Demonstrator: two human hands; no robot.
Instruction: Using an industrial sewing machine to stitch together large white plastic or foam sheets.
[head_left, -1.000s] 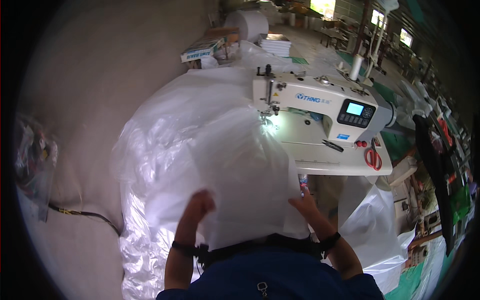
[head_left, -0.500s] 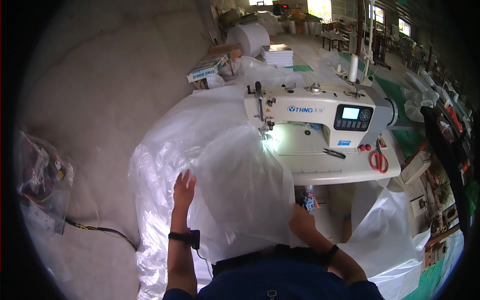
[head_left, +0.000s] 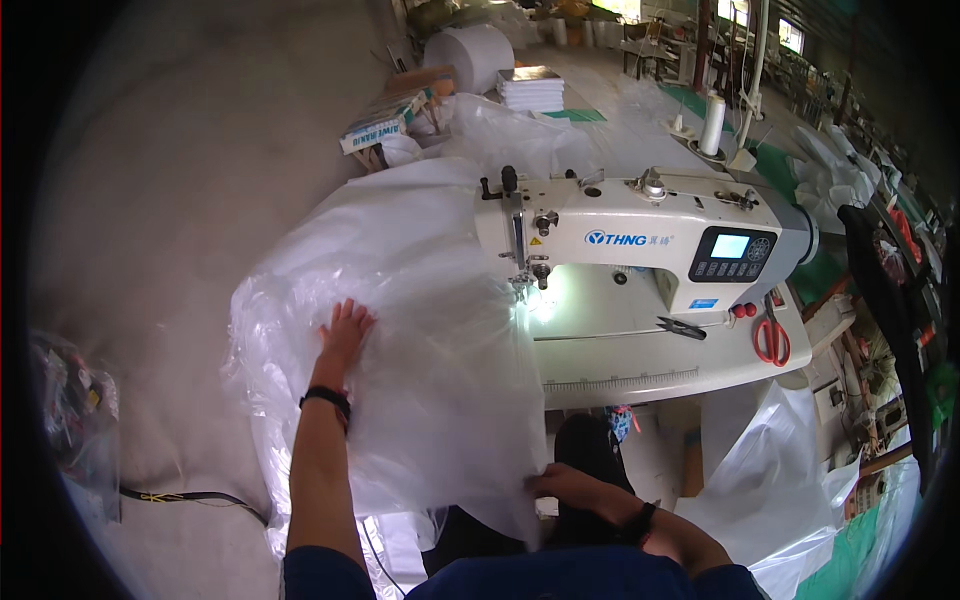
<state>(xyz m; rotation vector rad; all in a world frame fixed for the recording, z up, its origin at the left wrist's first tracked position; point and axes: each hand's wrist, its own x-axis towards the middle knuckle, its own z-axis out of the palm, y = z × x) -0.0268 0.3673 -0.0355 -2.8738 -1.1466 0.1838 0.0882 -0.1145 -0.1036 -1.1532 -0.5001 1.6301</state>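
Note:
A large, translucent white plastic sheet (head_left: 440,370) spreads over the left side of the sewing machine (head_left: 625,240) and hangs down toward me. Its right edge runs up to the lit needle area, where the fabric of the sheet lies under the machine's head. My left hand (head_left: 345,332) rests on the sheet, fingers spread, left of the needle. Close to my body, my right hand (head_left: 565,486) is closed on the sheet's near right edge; its fingertips are partly hidden.
On the machine table (head_left: 620,372) lie black thread snips (head_left: 682,328) and red-handled scissors (head_left: 771,342). Behind the machine stand a thread cone (head_left: 713,126), a stack of white sheets (head_left: 530,92) and a big white roll (head_left: 470,58). A clear bag (head_left: 75,420) and black cable (head_left: 200,495) are at left.
My left hand has moved forward and now lies on the sheet. My right hand has come closer to my body and leftward, bringing the sheet's edge along. The whole view has shifted slightly.

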